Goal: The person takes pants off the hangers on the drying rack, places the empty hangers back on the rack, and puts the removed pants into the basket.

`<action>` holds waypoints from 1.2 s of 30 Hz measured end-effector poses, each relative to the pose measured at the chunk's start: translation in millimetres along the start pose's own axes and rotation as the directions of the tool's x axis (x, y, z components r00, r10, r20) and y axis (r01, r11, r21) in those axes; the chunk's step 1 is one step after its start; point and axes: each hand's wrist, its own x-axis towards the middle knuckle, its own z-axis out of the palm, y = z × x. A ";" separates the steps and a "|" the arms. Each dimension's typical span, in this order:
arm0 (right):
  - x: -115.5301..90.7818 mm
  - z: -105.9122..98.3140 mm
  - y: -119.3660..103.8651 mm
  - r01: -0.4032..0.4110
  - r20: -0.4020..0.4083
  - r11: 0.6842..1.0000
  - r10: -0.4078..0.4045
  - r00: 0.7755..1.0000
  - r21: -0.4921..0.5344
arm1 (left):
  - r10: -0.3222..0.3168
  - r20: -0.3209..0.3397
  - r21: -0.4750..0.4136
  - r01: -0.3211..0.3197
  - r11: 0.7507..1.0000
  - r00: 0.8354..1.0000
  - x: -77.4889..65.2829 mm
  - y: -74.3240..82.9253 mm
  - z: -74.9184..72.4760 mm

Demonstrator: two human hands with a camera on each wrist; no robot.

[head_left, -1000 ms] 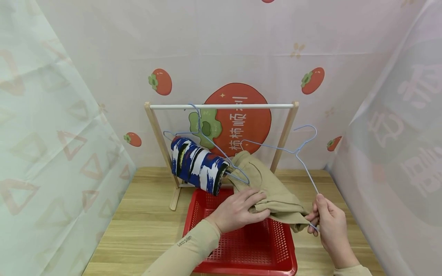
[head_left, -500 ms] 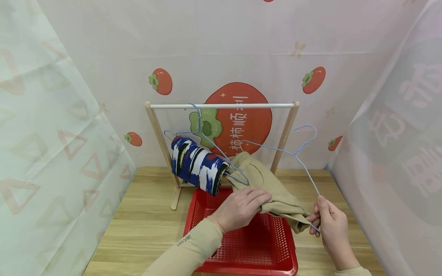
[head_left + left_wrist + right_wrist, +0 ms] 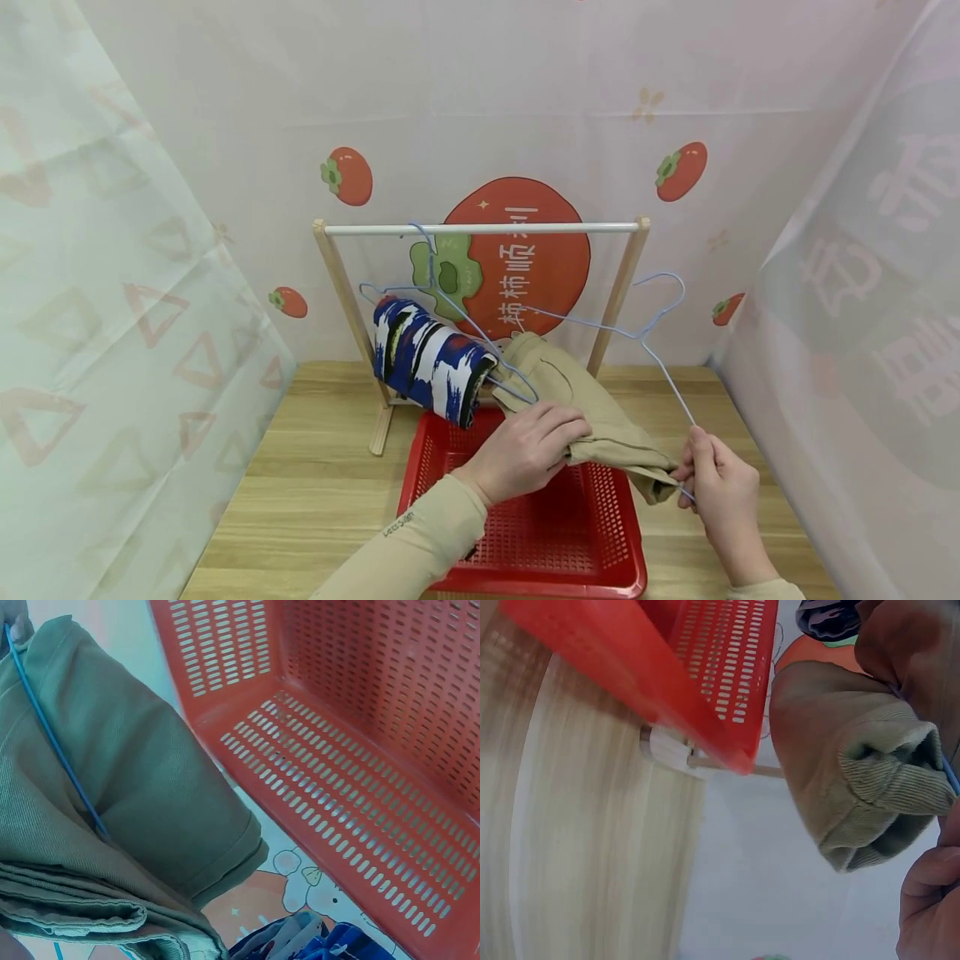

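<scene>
Left hand (image 3: 531,446): folded khaki-cloth trousers (image 3: 585,400) gripped; right hand (image 3: 724,492), four o'clock: triangular blue-wire hanger (image 3: 642,335) pinched. Trousers could be shed by tilting.

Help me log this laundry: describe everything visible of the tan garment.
The tan garment is matte, woven-looking cloth with stitched seams and a curved, pocket-like seam near its upper end. It appears folded over the blue wire hanger, slanting down toward the right hand, which grips the hanger by the cloth's end. The left hand holds its near edge. In the head view it partly overlaps the red basket.
</scene>
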 end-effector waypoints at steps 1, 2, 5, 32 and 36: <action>0.1 -0.1 1.4 0.032 -0.018 0.999 -0.032 0.999 -0.021 | 0.004 -0.005 -0.002 -0.004 1.000 1.000 0.6 0.2 -0.6; 0.4 -0.2 2.4 0.069 -0.038 0.997 -0.071 0.997 -0.044 | 0.007 -0.011 -0.008 -0.007 1.000 1.000 1.4 0.5 -1.5; 2.2 -1.1 7.4 0.211 -0.090 0.971 -0.222 0.971 -0.109 | 0.021 -0.029 -0.011 -0.022 1.000 0.999 3.3 1.2 -3.9; 17.3 -4.4 52.3 0.604 -0.140 0.639 -0.733 0.665 -0.476 | 0.017 -0.140 -0.059 -0.026 0.998 0.990 11.0 0.4 -20.3; 15.9 -13.1 61.1 0.601 -0.114 0.636 -0.727 0.677 -0.483 | -0.026 -0.185 -0.099 0.007 0.995 0.982 9.5 -2.6 -23.3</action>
